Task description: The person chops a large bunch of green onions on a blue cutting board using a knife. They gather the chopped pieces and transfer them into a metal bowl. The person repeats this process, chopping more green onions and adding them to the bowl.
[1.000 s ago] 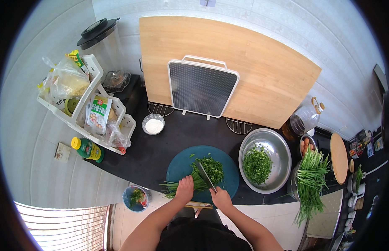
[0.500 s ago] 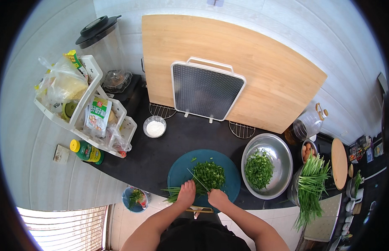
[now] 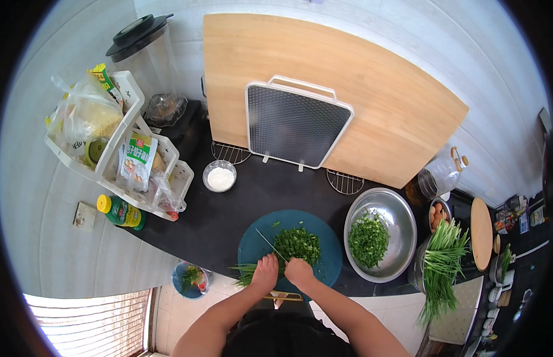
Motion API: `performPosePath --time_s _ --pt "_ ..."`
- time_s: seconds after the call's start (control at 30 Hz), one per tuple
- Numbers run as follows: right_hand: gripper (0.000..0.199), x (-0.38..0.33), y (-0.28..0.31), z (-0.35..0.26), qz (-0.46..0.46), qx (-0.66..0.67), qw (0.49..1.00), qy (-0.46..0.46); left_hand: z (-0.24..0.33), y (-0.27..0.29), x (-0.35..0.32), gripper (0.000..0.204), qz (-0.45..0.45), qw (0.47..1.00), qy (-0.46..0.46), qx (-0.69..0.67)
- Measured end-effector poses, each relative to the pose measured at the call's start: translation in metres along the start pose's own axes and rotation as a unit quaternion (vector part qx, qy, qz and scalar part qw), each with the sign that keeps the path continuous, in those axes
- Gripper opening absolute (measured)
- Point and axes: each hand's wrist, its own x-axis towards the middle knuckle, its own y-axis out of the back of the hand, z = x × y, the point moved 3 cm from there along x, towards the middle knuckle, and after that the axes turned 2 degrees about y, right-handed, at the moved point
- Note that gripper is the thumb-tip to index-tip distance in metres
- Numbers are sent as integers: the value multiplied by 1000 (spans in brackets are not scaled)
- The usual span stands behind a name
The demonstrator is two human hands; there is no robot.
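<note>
A round teal cutting board [image 3: 329,245] lies at the counter's front edge. My right hand [image 3: 298,272] is closed round a knife [image 3: 270,244], its blade pointing away and to the left over the board. Just left of it, my left hand [image 3: 266,271] presses down with bent fingers on a bunch of long green chives [image 3: 245,273], whose ends stick out past the board's left side. A heap of chopped chives [image 3: 298,245] sits on the board right of the blade. The knife's handle is hidden in my hand.
To the right stand a steel bowl [image 3: 398,221] of chopped greens, a container of long chives [image 3: 444,262] and a bowl of eggs [image 3: 438,215]. Left are a glass bowl of white powder [image 3: 220,177], a white rack [image 3: 113,160] and a bottle [image 3: 121,212]. Large boards [image 3: 371,95] lean behind.
My right hand has shifted left with the knife, closer to my left hand, and the blade tip now reaches farther left and away. My left hand stays on the chives.
</note>
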Motion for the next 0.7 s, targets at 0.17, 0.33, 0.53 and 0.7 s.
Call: performPosePath --time_s 0.17,0.33,0.53,0.7 --pt "39 -7 7 4 17 3 1000 23 -1 3 -3 50 6 1000 2 -10" --pt "46 -9 1 6 1 -2 1000 16 3 -3 -9 51 5 1000 -1 -12" --pt "47 16 -3 -16 98 41 993 56 1 -1 -7 52 2 999 0 -53" --pt "44 1 19 18 115 195 974 15 0 -1 -10 56 22 999 21 -40"
